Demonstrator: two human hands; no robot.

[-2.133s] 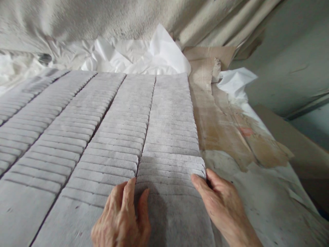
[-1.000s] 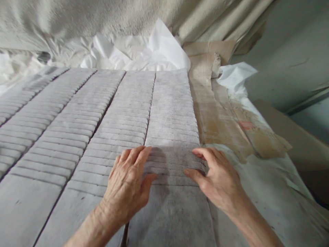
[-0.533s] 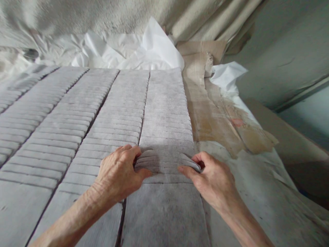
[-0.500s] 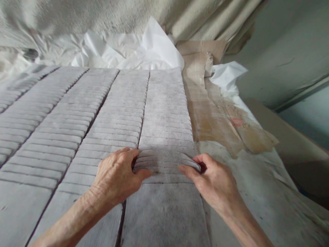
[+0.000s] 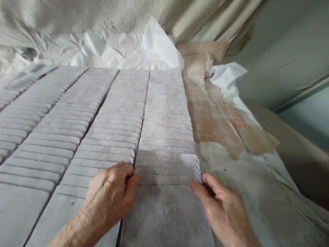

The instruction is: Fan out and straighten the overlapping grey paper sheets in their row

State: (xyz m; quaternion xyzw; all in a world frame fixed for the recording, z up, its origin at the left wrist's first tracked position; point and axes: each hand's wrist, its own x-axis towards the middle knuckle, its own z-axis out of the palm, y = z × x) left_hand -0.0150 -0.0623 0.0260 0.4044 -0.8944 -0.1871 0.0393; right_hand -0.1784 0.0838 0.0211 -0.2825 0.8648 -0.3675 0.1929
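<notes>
Several long rows of overlapping grey-white fibrous sheets (image 5: 164, 120) lie side by side, running away from me. My left hand (image 5: 109, 197) rests on the left edge of the rightmost row, with its fingertips curled into the gap beside the neighbouring row (image 5: 113, 137). My right hand (image 5: 222, 206) sits at the same row's right edge, thumb on top and fingers tucked under the sheet edges. Both hands pinch the nearest sheets (image 5: 167, 171) from either side.
Stained brown cardboard (image 5: 216, 113) and a dirty white sheet (image 5: 259, 195) lie to the right of the rows. Crumpled white paper (image 5: 144, 51) is piled at the far end under a rough grey fabric (image 5: 102, 17). A grey wall (image 5: 290, 51) stands on the right.
Both hands slid back toward me along the rightmost row. The few sheets they had bunched up half a second ago now lie flatter, and the hands grip the edges lower down.
</notes>
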